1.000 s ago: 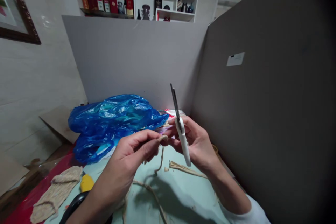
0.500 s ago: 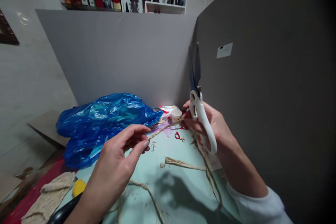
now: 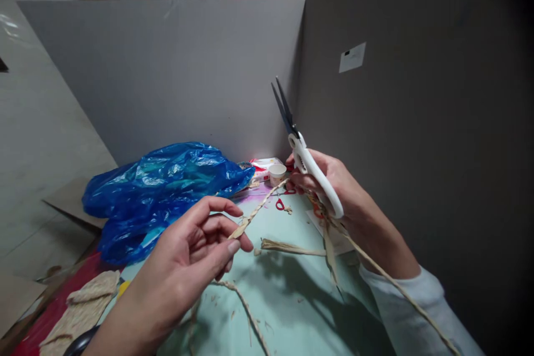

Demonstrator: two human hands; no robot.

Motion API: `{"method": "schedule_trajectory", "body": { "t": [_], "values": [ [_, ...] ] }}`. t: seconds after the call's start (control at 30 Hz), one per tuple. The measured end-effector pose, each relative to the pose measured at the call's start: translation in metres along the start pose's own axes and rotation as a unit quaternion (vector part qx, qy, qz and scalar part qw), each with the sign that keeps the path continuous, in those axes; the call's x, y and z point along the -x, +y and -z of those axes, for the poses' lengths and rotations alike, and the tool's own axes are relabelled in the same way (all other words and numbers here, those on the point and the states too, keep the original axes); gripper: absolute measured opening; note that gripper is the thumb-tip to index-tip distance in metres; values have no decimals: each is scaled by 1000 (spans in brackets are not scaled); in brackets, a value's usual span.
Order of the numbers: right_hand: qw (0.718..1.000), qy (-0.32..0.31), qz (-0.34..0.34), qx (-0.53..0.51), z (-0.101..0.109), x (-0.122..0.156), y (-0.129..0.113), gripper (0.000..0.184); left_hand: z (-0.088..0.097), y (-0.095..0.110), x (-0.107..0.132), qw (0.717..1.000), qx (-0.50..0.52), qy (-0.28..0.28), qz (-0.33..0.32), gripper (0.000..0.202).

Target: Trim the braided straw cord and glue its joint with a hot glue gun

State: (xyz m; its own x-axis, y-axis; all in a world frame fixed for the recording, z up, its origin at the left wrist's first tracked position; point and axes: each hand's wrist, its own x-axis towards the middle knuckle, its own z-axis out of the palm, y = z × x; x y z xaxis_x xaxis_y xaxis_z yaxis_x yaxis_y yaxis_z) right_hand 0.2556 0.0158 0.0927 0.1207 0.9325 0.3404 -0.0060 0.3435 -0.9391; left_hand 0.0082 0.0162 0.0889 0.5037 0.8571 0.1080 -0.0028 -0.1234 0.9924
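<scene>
My left hand (image 3: pixel 196 247) pinches one end of a twisted straw cord (image 3: pixel 257 209) between thumb and fingers. The cord stretches up and right to my right hand (image 3: pixel 334 189). That hand grips the white handles of a pair of scissors (image 3: pixel 311 169), whose dark blades point upward and stand slightly apart. The same hand also holds the far end of the cord. More straw strands (image 3: pixel 375 272) trail from it down over my right sleeve. Both hands hover above a pale green table surface (image 3: pixel 292 300).
A crumpled blue plastic bag (image 3: pixel 167 189) lies at the left. A small white cup (image 3: pixel 277 173) and a red-and-white packet (image 3: pixel 263 164) sit by the grey partition (image 3: pixel 187 78). Loose straw pieces (image 3: pixel 292 246), a woven strip (image 3: pixel 79 306) and a red cloth lie on the table.
My hands have drawn apart, pulling the cord taut between them. The right hand moved right and tilted the scissors leftward, their blades now slightly parted. The view dropped lower.
</scene>
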Motion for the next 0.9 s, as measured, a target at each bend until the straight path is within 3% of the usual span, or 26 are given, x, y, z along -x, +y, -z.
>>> {"method": "schedule_trajectory", "body": {
  "t": [0.1, 0.3, 0.47, 0.67, 0.9],
  "values": [
    [1000, -22, 17, -6, 3, 3, -1, 27, -6, 4, 5, 999, -28, 36, -5, 11],
    [998, -57, 3, -7, 5, 5, 0, 24, 2, 8, 6, 996, -62, -53, 32, 14],
    [995, -95, 2, -30, 8, 3, 5, 26, 3, 8, 6, 997, 1, -60, 45, 13],
    [995, -100, -7, -28, 4, 5, 2, 28, -2, 7, 4, 1000, -26, -12, 4, 8],
    [997, -76, -24, -18, 1, 9, -4, 19, -3, -3, -4, 997, -42, 50, -26, 10]
  ]
}}
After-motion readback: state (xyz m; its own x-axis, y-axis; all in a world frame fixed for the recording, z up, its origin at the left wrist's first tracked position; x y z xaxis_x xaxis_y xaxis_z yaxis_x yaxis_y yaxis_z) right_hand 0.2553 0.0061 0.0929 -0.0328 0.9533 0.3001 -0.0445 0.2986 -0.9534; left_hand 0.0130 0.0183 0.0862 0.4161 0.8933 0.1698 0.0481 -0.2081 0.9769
